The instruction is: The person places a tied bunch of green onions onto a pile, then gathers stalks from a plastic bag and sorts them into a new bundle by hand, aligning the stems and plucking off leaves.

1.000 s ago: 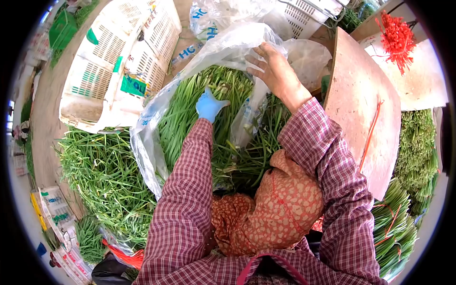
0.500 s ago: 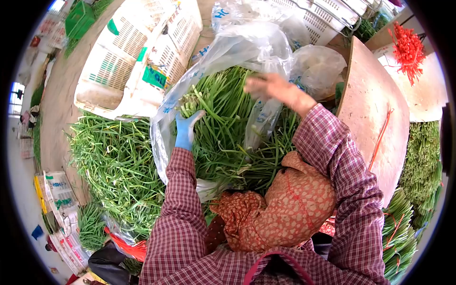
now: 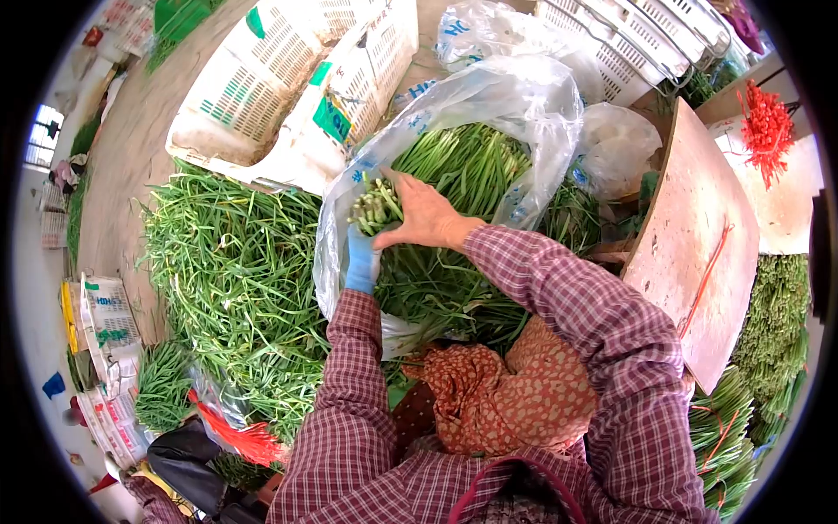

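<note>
A bunch of long green stalks (image 3: 375, 208) with pale cut ends lies over the mouth of a clear plastic bag (image 3: 524, 92). My left hand (image 3: 362, 253), in a blue glove, closes on the bunch from below. My bare right hand (image 3: 428, 214) cups the same bunch from the right, thumb below and fingers above, and its palm hides part of the stalks. More green stalks (image 3: 471, 166) fill the bag behind my right hand.
A heap of loose green leaves (image 3: 236, 279) lies at left, below white plastic crates (image 3: 288, 162). A board (image 3: 698, 236) leans at right, near red ties (image 3: 768, 131) and tied green bundles (image 3: 720, 437). Another person's sleeve (image 3: 157, 502) shows at lower left.
My right hand has come left and down from above the bag to the bunch. My left hand still holds it. The whole view has shifted a little.
</note>
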The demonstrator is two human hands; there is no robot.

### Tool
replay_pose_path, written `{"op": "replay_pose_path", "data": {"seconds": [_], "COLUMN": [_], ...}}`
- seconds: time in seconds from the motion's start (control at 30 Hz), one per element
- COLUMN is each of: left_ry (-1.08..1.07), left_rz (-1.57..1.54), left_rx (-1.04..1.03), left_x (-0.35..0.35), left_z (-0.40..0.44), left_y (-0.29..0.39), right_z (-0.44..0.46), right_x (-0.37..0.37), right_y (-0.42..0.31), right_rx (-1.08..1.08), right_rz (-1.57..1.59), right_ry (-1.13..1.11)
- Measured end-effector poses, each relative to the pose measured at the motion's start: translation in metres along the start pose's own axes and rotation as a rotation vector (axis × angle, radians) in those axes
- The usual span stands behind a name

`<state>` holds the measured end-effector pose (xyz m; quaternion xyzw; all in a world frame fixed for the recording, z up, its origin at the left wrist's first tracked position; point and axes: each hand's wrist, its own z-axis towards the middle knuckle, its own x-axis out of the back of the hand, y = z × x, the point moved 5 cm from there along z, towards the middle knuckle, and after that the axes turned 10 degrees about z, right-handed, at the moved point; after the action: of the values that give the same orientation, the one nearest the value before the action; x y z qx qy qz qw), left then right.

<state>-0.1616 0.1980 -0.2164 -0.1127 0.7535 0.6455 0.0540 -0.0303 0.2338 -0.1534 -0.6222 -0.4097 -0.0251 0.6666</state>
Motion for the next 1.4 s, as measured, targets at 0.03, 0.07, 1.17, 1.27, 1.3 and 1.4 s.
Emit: {"op": "replay_pose_path", "data": {"seconds": [0.03, 0.07, 1.17, 1.27, 1.3, 1.4], "left_ry": [0.004, -0.009, 0.086, -0.241, -0.399, -0.796], "left_rz": [0.001, -0.117, 0.732, 0.365, 0.311, 0.351], "left_rx": [-0.001, 0.048, -0.318, -0.474, -0.548, -0.555], "left_x": [-0.002, -0.005, 0.116, 0.053, 0.023, -0.063], "left_z": [0.0, -0.001, -0.059, -0.078, -0.085, -0.103], "left_y": [-0.005, -0.013, 0.161, 0.266, 0.283, 0.276], "right_z": [0.0, -0.002, -0.152, -0.164, -0.163, -0.174], "right_x": [-0.002, -0.005, 0.249, 0.207, 0.196, 0.157], "right_y": [-0.004, -0.007, -0.154, -0.173, -0.178, -0.198], "right_rx": [0.063, 0.123, 0.505, 0.354, 0.349, 0.165], "right_rz": [0.089, 0.18, 0.92, 1.077, 1.135, 1.337], "right_ry": [0.076, 0.154, 0.847, 0.663, 0.588, 0.494]}}
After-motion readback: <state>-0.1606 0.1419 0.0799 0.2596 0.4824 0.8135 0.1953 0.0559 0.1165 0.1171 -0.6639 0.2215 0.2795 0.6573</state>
